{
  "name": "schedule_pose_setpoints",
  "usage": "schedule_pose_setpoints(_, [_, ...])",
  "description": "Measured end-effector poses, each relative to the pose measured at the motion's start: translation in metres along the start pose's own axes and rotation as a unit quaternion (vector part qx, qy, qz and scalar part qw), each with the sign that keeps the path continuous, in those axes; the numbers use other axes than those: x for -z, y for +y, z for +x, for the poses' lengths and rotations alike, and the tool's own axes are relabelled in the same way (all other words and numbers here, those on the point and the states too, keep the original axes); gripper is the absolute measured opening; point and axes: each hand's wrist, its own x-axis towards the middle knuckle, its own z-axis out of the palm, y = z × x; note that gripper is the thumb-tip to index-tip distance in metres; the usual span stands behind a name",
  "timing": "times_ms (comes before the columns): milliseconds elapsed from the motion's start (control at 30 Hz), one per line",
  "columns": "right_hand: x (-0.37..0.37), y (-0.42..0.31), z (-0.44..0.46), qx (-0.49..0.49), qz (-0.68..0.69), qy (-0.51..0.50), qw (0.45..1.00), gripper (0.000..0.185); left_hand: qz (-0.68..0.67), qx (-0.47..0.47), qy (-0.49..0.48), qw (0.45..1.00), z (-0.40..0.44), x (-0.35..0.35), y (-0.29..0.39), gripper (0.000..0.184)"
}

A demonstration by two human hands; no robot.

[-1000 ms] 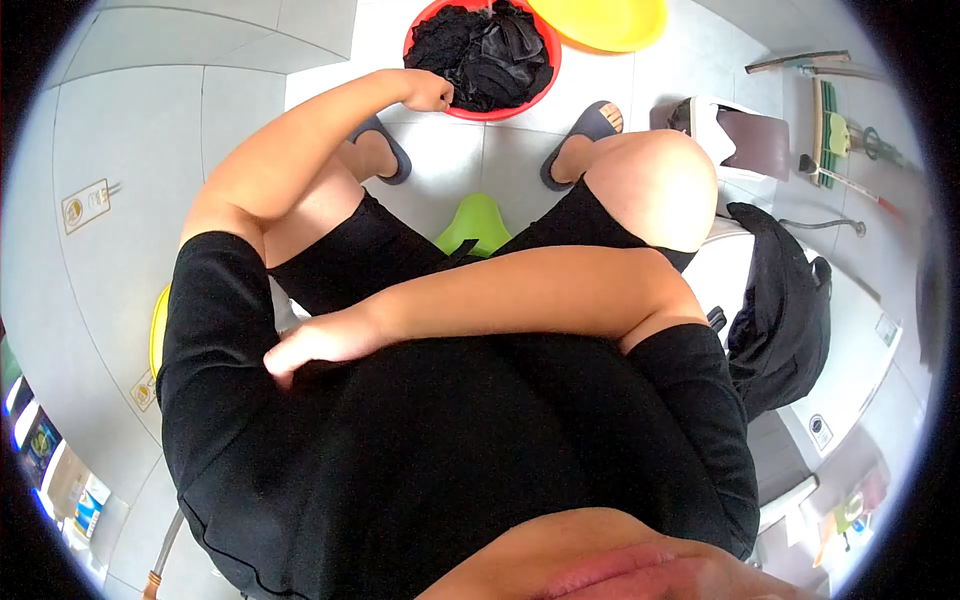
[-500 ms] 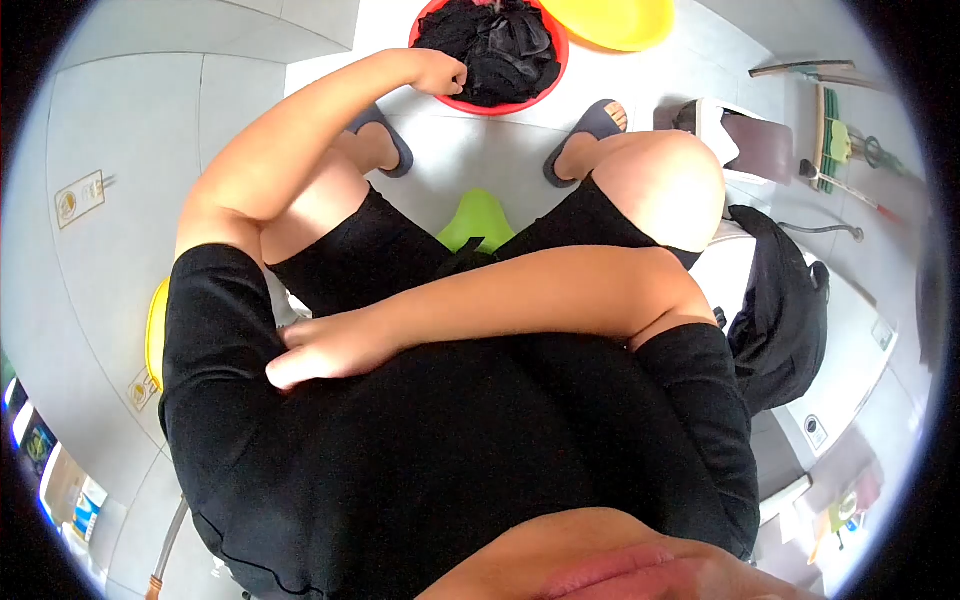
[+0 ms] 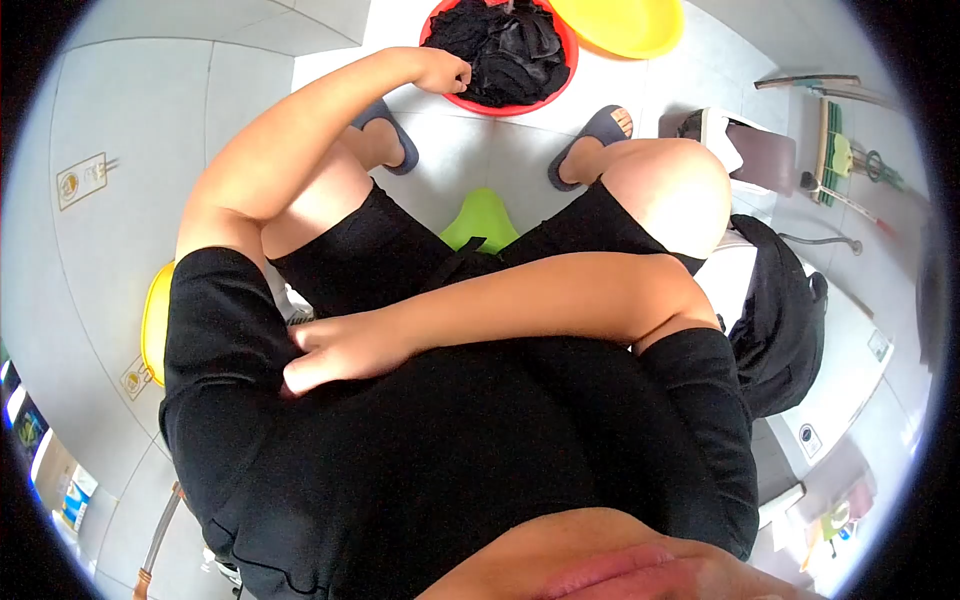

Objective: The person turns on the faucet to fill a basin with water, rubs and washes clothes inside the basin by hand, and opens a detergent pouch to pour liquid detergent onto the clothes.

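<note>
My left hand (image 3: 443, 71) hangs in front of the red basin (image 3: 527, 108), near its rim on the left side, with the fingers curled in and nothing visible in them. Black wet-looking clothes (image 3: 505, 55) fill the basin. Across my chest, my right hand (image 3: 345, 348) reaches to the black sleeve (image 3: 225, 310) of my left arm. Its fingers are closed on the sleeve cloth and partly hidden by it, with the thumb lying on the shirt.
A yellow basin (image 3: 635, 30) stands beside the red one. Beneath me is a green stool (image 3: 480, 215). A small bin (image 3: 760, 155), brushes (image 3: 828, 150) on the wall and a black garment (image 3: 775, 330) over a white fixture are at right. Another yellow basin (image 3: 155, 325) is at left.
The view has shifted slightly, so the basins and bin appear a little further right. My right hand has moved slightly right and down in the view. The left hand's pose is nearly the same.
</note>
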Motion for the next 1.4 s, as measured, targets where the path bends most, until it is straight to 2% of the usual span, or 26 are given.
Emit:
schedule_pose_setpoints(67, [-0.003, 0.005, -0.001, -0.001, 0.007, 0.103, 0.995, 0.047, -0.009, -0.002, -0.006, 1.0, -0.004, 0.0, -0.003, 0.036])
schedule_pose_setpoints(167, [0.01, -0.002, -0.003, -0.002, 0.064, 0.078, 0.995, 0.045, -0.015, -0.01, -0.012, 1.0, -0.001, -0.001, -0.011, 0.035])
schedule_pose_setpoints(200, [0.018, -0.002, 0.002, -0.129, 0.09, 0.117, 0.981, 0.052, -0.013, -0.015, -0.011, 1.0, 0.0, -0.002, -0.012, 0.034])
schedule_pose_setpoints(233, [0.014, 0.005, 0.007, -0.044, 0.259, 0.072, 0.962, 0.069, -0.014, -0.017, -0.012, 1.0, 0.002, -0.003, -0.013, 0.034])
schedule_pose_setpoints(300, [0.002, 0.007, 0.01, 0.016, 0.278, 0.048, 0.959, 0.087, 0.0, -0.006, 0.0, 1.0, 0.003, -0.002, -0.014, 0.033])
schedule_pose_setpoints(367, [-0.002, 0.008, 0.01, 0.014, 0.233, 0.058, 0.971, 0.09, -0.002, -0.008, 0.01, 1.0, 0.002, -0.002, -0.014, 0.032])
schedule_pose_setpoints(433, [-0.007, 0.01, 0.01, 0.126, 0.085, 0.095, 0.984, 0.09, -0.014, -0.023, 0.014, 1.0, 0.002, 0.0, -0.012, 0.032])
schedule_pose_setpoints(467, [-0.006, 0.012, 0.002, 0.133, 0.106, 0.064, 0.983, 0.079, -0.015, -0.023, 0.014, 1.0, 0.003, 0.0, -0.011, 0.032])
schedule_pose_setpoints(500, [-0.004, 0.009, -0.003, 0.133, 0.107, 0.064, 0.983, 0.079, -0.016, -0.014, 0.03, 0.999, 0.002, 0.002, -0.008, 0.033])
schedule_pose_setpoints(567, [-0.001, 0.002, -0.009, -0.007, -0.029, 0.074, 0.997, 0.065, -0.02, 0.005, 0.059, 0.998, -0.004, 0.013, -0.007, 0.033])
schedule_pose_setpoints(600, [0.001, -0.003, -0.011, -0.009, -0.053, 0.095, 0.994, 0.05, 0.015, 0.011, 0.058, 0.998, -0.011, 0.024, 0.002, 0.035])
schedule_pose_setpoints(633, [0.005, -0.005, -0.005, 0.093, -0.075, 0.089, 0.989, 0.045, 0.05, 0.014, 0.055, 0.997, -0.017, 0.031, 0.007, 0.038])
schedule_pose_setpoints(700, [0.024, -0.028, -0.022, -0.052, -0.034, 0.066, 0.996, 0.042, 0.03, -0.015, 0.133, 0.991, -0.03, 0.042, 0.014, 0.035])
schedule_pose_setpoints(733, [0.033, -0.031, -0.026, -0.043, -0.021, 0.061, 0.997, 0.048, 0.014, -0.025, 0.171, 0.985, -0.038, 0.049, 0.019, 0.033])
schedule_pose_setpoints(800, [0.049, -0.042, -0.045, 0.048, -0.221, 0.176, 0.958, 0.047, 0.002, -0.035, 0.21, 0.977, -0.059, 0.061, 0.031, 0.031])
schedule_pose_setpoints(833, [0.067, -0.038, -0.051, 0.116, -0.317, 0.202, 0.92, 0.043, -0.015, -0.062, 0.285, 0.956, -0.072, 0.068, 0.038, 0.029])
schedule_pose_setpoints(867, [0.065, -0.059, -0.07, 0.107, -0.26, 0.254, 0.925, 0.04, -0.034, -0.09, 0.358, 0.929, -0.086, 0.075, 0.046, 0.026])
schedule_pose_setpoints(900, [0.057, -0.102, -0.094, 0.011, -0.367, 0.305, 0.879, 0.034, -0.031, -0.09, 0.359, 0.928, -0.101, 0.085, 0.056, 0.026])
schedule_pose_setpoints(967, [0.09, -0.117, -0.139, 0.169, -0.439, 0.385, 0.794, 0.029, -0.238, -0.078, 0.435, 0.865, -0.133, 0.098, 0.076, 0.026])
schedule_pose_setpoints(1033, [0.07, -0.164, -0.191, 0.16, -0.583, 0.583, 0.543, 0.02, -0.326, -0.113, 0.501, 0.794, -0.154, 0.088, 0.084, 0.023])
schedule_pose_setpoints(1067, [0.063, -0.173, -0.224, 0.161, -0.583, 0.584, 0.542, 0.02, -0.343, -0.137, 0.516, 0.773, -0.157, 0.081, 0.082, 0.022])
schedule_pose_setpoints(1133, [0.036, -0.188, -0.282, 0.523, -0.371, 0.409, 0.65, 0.04, -0.362, -0.162, 0.528, 0.751, -0.165, 0.072, 0.083, 0.022])
schedule_pose_setpoints(1167, [-0.001, -0.228, -0.294, 0.393, -0.59, 0.275, 0.65, 0.051, -0.346, -0.18, 0.569, 0.724, -0.174, 0.072, 0.09, 0.02])
schedule_pose_setpoints(1233, [-0.037, -0.238, -0.295, 0.457, -0.574, 0.259, 0.628, 0.05, -0.318, -0.23, 0.65, 0.65, -0.205, 0.082, 0.12, 0.017])
schedule_pose_setpoints(1300, [-0.042, -0.239, -0.295, 0.476, -0.561, 0.265, 0.623, 0.05, -0.182, -0.379, 0.694, 0.585, -0.24, 0.099, 0.126, 0.019])
schedule_pose_setpoints(1400, [-0.027, -0.24, -0.292, 0.477, -0.558, 0.273, 0.622, 0.05, -0.166, -0.504, 0.647, 0.549, -0.275, 0.122, 0.157, 0.018])
